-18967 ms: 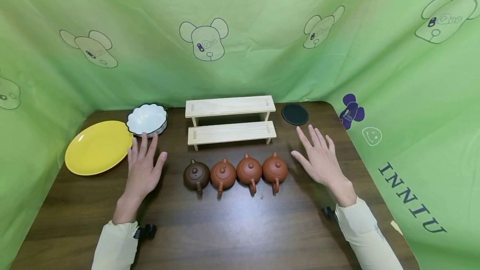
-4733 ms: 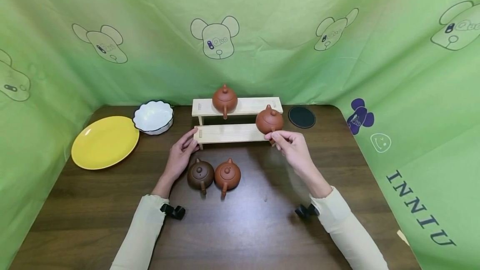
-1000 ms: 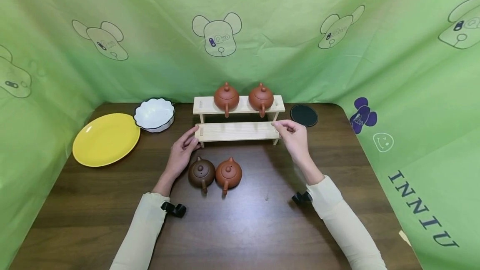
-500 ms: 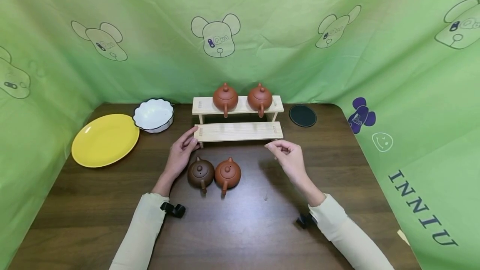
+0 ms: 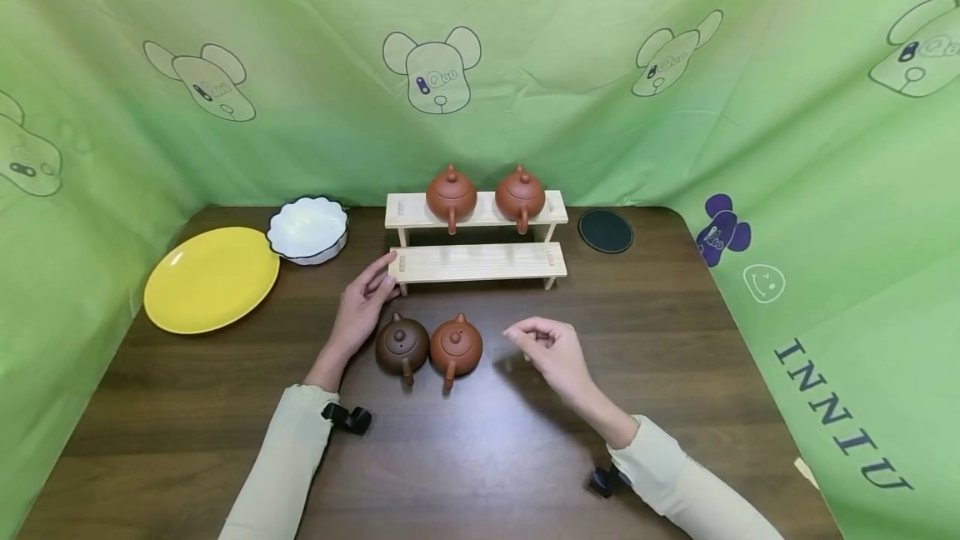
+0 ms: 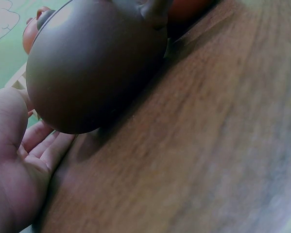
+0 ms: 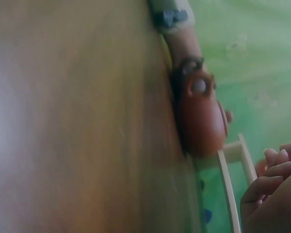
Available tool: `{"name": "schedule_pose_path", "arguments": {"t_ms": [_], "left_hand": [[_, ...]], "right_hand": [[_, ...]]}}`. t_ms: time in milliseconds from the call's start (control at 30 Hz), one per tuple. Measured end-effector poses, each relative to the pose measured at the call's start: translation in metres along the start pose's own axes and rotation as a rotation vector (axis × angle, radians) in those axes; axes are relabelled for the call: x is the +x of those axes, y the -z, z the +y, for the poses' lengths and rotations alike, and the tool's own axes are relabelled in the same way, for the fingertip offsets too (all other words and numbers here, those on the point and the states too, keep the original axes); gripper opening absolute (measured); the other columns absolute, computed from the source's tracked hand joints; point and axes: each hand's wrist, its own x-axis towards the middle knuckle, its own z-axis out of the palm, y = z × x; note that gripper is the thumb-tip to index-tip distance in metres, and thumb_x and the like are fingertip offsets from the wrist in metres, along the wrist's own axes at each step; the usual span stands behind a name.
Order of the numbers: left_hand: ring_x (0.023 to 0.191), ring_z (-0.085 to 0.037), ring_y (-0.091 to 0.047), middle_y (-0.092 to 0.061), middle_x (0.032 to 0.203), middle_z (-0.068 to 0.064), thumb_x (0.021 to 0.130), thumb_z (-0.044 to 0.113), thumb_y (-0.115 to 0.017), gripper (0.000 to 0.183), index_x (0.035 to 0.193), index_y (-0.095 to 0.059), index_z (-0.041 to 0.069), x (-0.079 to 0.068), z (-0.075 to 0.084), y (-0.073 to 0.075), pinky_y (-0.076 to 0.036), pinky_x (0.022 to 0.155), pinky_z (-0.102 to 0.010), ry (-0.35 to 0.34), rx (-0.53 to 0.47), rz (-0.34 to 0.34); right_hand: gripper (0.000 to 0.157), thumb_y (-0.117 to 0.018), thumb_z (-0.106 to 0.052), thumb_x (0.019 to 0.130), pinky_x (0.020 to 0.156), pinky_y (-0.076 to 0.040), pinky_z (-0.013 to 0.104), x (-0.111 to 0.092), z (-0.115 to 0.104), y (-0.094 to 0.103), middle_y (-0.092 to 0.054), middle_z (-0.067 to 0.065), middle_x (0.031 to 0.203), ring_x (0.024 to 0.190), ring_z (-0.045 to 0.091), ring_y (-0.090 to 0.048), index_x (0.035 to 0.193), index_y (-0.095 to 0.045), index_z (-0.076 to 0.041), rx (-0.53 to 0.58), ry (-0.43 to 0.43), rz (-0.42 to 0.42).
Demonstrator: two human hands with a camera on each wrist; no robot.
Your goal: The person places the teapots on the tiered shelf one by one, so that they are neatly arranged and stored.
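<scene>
A light wooden two-step stand [image 5: 480,263] stands at the back of the table. My left hand [image 5: 358,307] holds the left end of its lower step, fingertips at the corner. Two reddish-brown teapots, a left one [image 5: 452,195] and a right one [image 5: 521,195], sit on the upper step, handles toward me. In front of the stand, a dark brown teapot [image 5: 402,346] and a reddish-brown teapot [image 5: 456,347] stand side by side. My right hand [image 5: 553,354], fingers curled and holding nothing, hovers right of that reddish-brown teapot. The dark teapot's body [image 6: 96,63] fills much of the left wrist view.
A yellow oval plate [image 5: 212,282] lies at the left, beside a white scalloped bowl [image 5: 307,228] with a dark rim. To the right of the stand lies a round black coaster [image 5: 606,231]. Green printed cloth [image 5: 555,107] hangs behind and at both sides of the table.
My right hand has left the lower step's right end and come down toward the reddish-brown teapot on the table. Earlier, it put the second teapot on the upper step. My left hand stays put.
</scene>
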Motion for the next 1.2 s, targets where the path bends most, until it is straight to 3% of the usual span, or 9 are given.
{"name": "schedule_pose_path", "arguments": {"t_ms": [200,333,633,833,967,1200], "left_hand": [[0.119,-0.006,-0.073,-0.059,0.160,-0.022,0.117,0.014,-0.059,0.048,0.164,-0.056,0.011,-0.001,0.001,0.000,-0.063,0.103,-0.022,0.012,0.018,0.003],[0.116,-0.002,-0.073,-0.058,0.159,-0.023,0.117,0.013,-0.060,0.048,0.164,-0.056,0.011,-0.001,0.000,0.000,-0.063,0.103,-0.021,0.012,0.018,0.010],[0.122,-0.012,-0.074,-0.059,0.158,-0.023,0.117,0.014,-0.060,0.047,0.164,-0.056,0.012,-0.001,0.001,0.000,-0.063,0.103,-0.022,0.013,0.011,0.002],[0.121,-0.006,-0.072,-0.058,0.161,-0.022,0.117,0.015,-0.060,0.048,0.164,-0.056,0.011,0.000,0.002,-0.001,-0.063,0.104,-0.022,0.011,0.008,-0.001],[0.123,-0.006,-0.071,-0.057,0.161,-0.022,0.117,0.014,-0.059,0.048,0.165,-0.055,0.010,0.000,0.003,-0.001,-0.063,0.105,-0.023,0.010,0.002,-0.005],[0.131,-0.025,-0.070,-0.058,0.161,-0.023,0.118,0.014,-0.058,0.048,0.165,-0.055,0.011,-0.001,0.001,0.000,-0.063,0.105,-0.024,0.018,0.009,-0.006]], "right_hand": [[0.022,-0.075,-0.007,0.104,0.044,-0.030,0.012,-0.011,0.005,-0.015,-0.057,-0.008,0.065,0.054,0.000,-0.042,0.107,-0.078,0.014,0.035,-0.094,-0.109],[0.025,-0.074,-0.010,0.106,0.045,-0.030,0.012,-0.018,0.008,-0.022,-0.058,-0.006,0.068,0.053,0.000,-0.040,0.112,-0.078,0.014,0.056,-0.171,-0.190],[0.030,-0.071,-0.010,0.108,0.044,-0.033,0.011,-0.027,0.011,-0.033,-0.061,-0.005,0.071,0.049,-0.001,-0.037,0.127,-0.074,0.013,0.087,-0.257,-0.355],[0.033,-0.071,-0.010,0.108,0.044,-0.037,0.012,-0.029,0.015,-0.038,-0.063,-0.005,0.072,0.051,0.001,-0.042,0.134,-0.073,0.011,0.106,-0.288,-0.400],[0.040,-0.068,-0.008,0.109,0.046,-0.039,0.011,-0.033,0.017,-0.042,-0.065,-0.004,0.077,0.052,0.000,-0.045,0.143,-0.066,0.012,0.220,-0.359,-0.429],[0.048,-0.063,-0.008,0.109,0.052,-0.038,0.011,-0.041,0.014,-0.050,-0.072,-0.003,0.090,0.058,-0.001,-0.048,0.155,-0.056,0.008,0.529,-0.530,-0.407]]}}
